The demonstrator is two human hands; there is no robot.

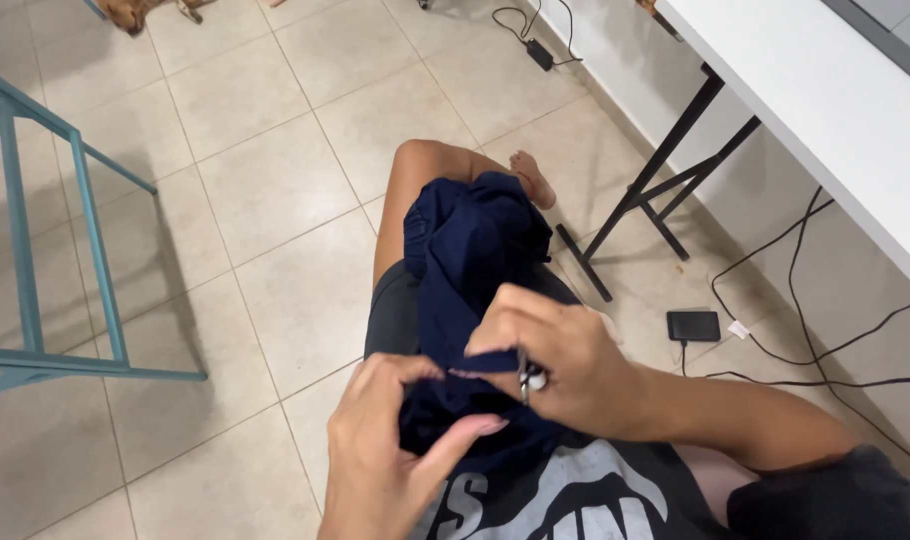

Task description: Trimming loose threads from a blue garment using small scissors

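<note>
left hand [385, 450]: pinching navy garment [470, 250] edge, nearest the camera
right hand [560, 370]: closed on small metal tool [528, 378]
garment: bunched on lap
around: teal frame [35, 250] left, white surface [825, 110], black box [693, 325], cables on floor

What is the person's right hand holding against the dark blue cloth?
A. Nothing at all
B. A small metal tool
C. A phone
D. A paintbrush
B: the right hand grips a small silvery metal tool at the navy cloth, which the left hand pinches.
</note>
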